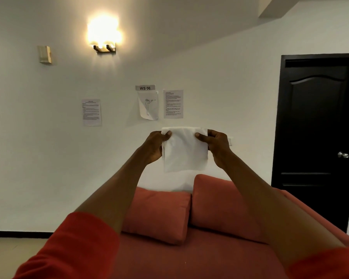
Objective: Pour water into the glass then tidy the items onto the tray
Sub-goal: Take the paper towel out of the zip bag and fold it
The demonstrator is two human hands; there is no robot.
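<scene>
The left hand (154, 147) and right hand (216, 146) are pinching the two upper corners of a white napkin (184, 152), thumbs in front and fingers behind, holding it up at arm's length so that it is hanging flat before the wall (48, 158). It is looking thin, soft and very light, folded to a square, with its lower edge hanging free. I judge that it will droop or unfold if held at one corner only, so the two top corners, or a flat pinch across the fold, are the best places to hold. It is not slippery or fragile, though it would tear if tugged hard.

Below the hands, two red cushions (159, 214) are leaning against the wall on a red sofa (189, 258). No glass, water or tray is showing here. Papers (91, 112) and a "WS 06" label (145, 88) are hanging on the wall, a lamp (104, 35) is glowing above, and a dark door (318, 137) is standing shut at the right.
</scene>
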